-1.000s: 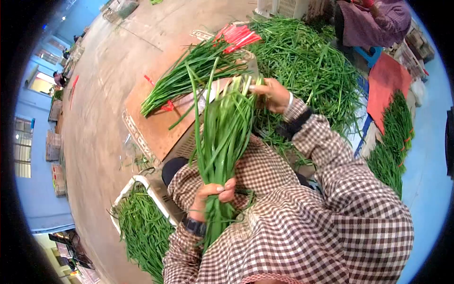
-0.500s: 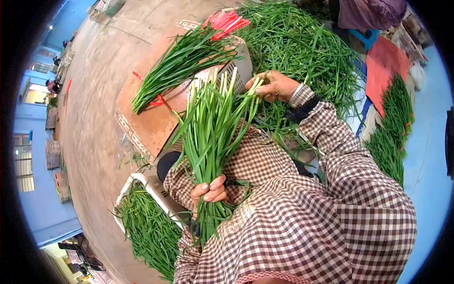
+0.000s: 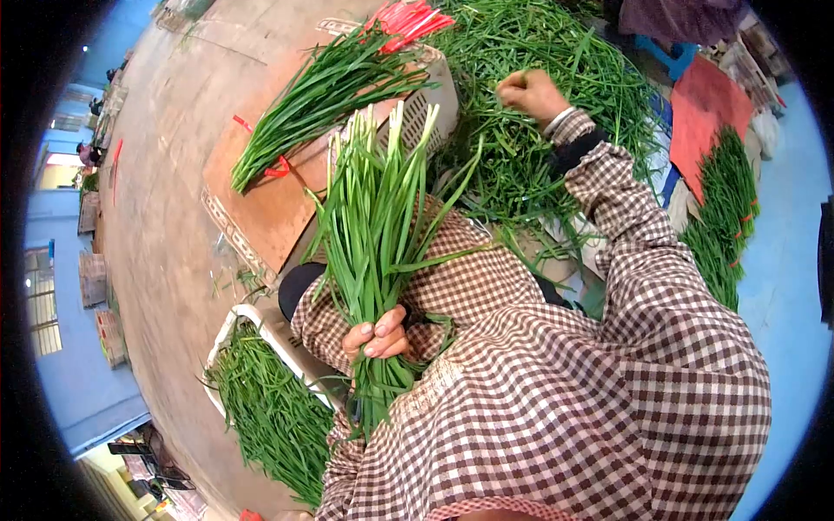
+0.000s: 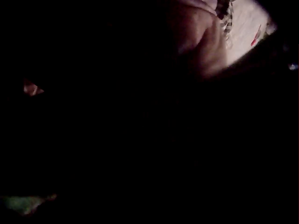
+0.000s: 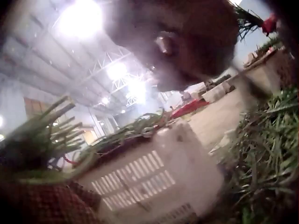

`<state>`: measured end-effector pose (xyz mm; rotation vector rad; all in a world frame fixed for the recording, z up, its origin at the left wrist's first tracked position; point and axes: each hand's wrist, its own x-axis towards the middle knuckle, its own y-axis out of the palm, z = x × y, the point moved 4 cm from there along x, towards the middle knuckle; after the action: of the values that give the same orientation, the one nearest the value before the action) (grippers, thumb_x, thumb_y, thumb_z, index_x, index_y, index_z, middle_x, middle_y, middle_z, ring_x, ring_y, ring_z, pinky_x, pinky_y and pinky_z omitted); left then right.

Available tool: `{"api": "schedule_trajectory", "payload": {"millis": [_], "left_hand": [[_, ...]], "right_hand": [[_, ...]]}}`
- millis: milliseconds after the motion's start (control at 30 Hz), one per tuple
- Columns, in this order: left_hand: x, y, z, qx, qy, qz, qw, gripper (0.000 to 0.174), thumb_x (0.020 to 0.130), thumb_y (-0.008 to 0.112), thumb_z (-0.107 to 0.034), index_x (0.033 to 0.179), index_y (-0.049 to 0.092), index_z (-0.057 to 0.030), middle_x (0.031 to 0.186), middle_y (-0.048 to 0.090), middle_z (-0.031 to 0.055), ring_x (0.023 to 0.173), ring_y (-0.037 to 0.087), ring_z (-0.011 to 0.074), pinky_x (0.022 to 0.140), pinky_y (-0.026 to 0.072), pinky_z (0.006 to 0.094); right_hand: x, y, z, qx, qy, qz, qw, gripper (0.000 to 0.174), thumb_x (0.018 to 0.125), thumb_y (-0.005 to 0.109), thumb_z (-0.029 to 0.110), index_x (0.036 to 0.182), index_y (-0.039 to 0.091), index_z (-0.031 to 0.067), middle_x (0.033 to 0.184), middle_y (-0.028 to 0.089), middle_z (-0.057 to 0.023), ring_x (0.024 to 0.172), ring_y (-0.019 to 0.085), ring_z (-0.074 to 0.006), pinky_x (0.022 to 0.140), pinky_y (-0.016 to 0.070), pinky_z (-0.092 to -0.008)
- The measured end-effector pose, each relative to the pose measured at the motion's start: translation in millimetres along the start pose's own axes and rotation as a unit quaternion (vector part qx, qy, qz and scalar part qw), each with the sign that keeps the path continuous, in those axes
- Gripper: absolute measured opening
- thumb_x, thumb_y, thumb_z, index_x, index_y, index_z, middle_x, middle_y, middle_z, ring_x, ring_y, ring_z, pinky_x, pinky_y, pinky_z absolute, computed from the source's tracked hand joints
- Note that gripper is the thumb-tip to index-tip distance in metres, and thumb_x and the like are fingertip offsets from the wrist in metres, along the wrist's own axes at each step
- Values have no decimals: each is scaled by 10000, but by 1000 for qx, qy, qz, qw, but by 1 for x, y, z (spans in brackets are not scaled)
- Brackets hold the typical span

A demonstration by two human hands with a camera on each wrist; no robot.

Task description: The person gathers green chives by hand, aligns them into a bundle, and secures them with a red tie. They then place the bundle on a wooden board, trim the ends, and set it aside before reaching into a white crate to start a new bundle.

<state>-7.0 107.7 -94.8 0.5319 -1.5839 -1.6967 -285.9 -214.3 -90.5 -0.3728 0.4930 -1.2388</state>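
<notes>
My left hand (image 3: 379, 335) grips a bunch of garlic chives (image 3: 369, 217) round its leafy lower part, over my lap. The pale cut stems point up and away, and a few blades splay out to the right. Apart from the bunch, my right hand (image 3: 532, 94) is raised over a large heap of loose chives (image 3: 556, 52). Its fingers are curled, and nothing shows in them in the head view. The right wrist view has this hand (image 5: 173, 42) dark and blurred. Almost all of the left wrist view is black.
A brown board (image 3: 252, 200) on an upturned white crate (image 5: 140, 182) bears a pile of chives (image 3: 321, 104) and red ties (image 3: 408, 22). Left of my lap stands a white basket (image 3: 228, 334) of chives. Tied bunches (image 3: 725, 208) lie far right; another person (image 3: 682, 17) sits beyond the heap.
My right hand has left the stem ends it was pinching and moved up and right over the heap. The bunch in my left hand has shifted slightly left, its stems spread more than before.
</notes>
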Motion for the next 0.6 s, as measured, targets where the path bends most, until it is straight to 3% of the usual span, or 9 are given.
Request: {"api": "schedule_trajectory", "payload": {"millis": [33,67,133,200,300,367,433,467,600], "left_hand": [[1,3,1,-10,-2,-5,1000,147,933,454,-189,889,399,-61,622,443,-45,539,378,27,532,324,178],[1,3,2,-18,-4,-10,1000,153,932,462,-197,890,397,-64,620,442,-44,545,374,29,536,322,179],[2,-5,-1,-18,1,14,1000,125,945,434,-192,935,405,-71,660,460,-43,578,389,26,558,334,181],[-3,-10,-3,21,-6,50,999,104,959,395,-172,980,410,-71,711,479,-40,608,413,21,576,346,184],[-1,-9,-2,-4,-10,34,999,142,944,408,-148,1046,403,-49,751,478,-9,651,447,17,597,371,200],[2,-4,0,-9,0,32,999,183,931,423,-134,1082,397,-35,789,480,7,658,454,23,599,376,204],[4,3,0,21,82,-79,993,305,894,434,-83,1179,357,-8,892,462,50,677,477,42,602,382,210],[0,-1,0,17,87,-59,994,440,870,439,-55,1280,284,-10,1009,442,98,706,500,69,616,384,218],[-9,-15,-2,39,15,-89,995,529,857,482,-85,1323,243,-5,1112,446,173,712,498,89,596,382,236]], "right_hand": [[4,-15,2,-248,-22,-61,967,185,812,582,107,953,661,18,890,666,-159,760,639,-168,733,537,-314],[2,-20,0,-339,-30,-82,937,239,809,589,137,1009,643,19,959,653,-169,817,636,-196,764,527,-335],[-14,-11,6,-278,2,-22,960,292,792,621,152,1043,617,3,982,648,-155,841,629,-204,782,516,-331],[-65,26,60,-80,-18,181,980,327,783,647,165,1039,596,-32,976,645,-148,844,626,-203,783,513,-327],[-136,96,111,-47,-111,359,926,461,742,716,247,1083,571,-28,993,633,-182,886,623,-263,812,491,-331],[-160,140,94,-160,-290,259,907,365,728,718,201,1007,557,30,883,602,-136,746,596,-271,663,493,-378],[-168,142,96,-162,-292,241,911,218,772,662,188,910,575,44,793,582,-119,690,579,-272,627,480,-380],[-167,140,95,-166,-293,269,902,187,786,643,186,894,585,44,776,583,-110,679,577,-259,620,484,-369],[-153,86,110,-64,-336,308,887,99,814,604,132,850,608,40,722,585,-67,648,575,-188,592,492,-323]]}}
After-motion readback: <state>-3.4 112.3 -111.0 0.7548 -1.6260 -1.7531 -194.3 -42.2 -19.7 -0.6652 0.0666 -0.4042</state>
